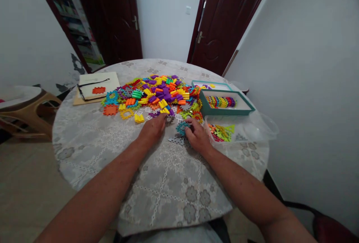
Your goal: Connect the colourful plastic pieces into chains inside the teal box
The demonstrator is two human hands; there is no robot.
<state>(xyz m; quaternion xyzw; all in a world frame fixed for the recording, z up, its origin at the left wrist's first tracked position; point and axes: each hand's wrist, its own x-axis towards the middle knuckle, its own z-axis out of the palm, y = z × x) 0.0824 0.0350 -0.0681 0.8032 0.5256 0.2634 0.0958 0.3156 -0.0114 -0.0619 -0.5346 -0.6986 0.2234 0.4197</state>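
My right hand [198, 135] pinches a teal toothed plastic building piece [182, 127] between thumb and fingers, low over the table. Beneath it lies a grey toothed piece [177, 140], partly covered by the hand. My left hand [153, 127] is at the near edge of a heap of colourful plastic building pieces [161, 95], its fingers closed. Its fingertips meet a yellow ridged piece [164, 111] and a dark greyish piece [169, 119]; what they grip, if anything, is hidden. A separate yellow ridged piece [139, 118] lies to the left of this hand.
A clear plastic tub [238, 125] with flat pieces stands at right, before a teal-rimmed box [224, 112] of strung colourful pieces. At left, black-framed glasses [81, 91] and an orange piece [98, 90] rest on a pale board [112, 79]. A patterned cloth covers the round table [157, 198].
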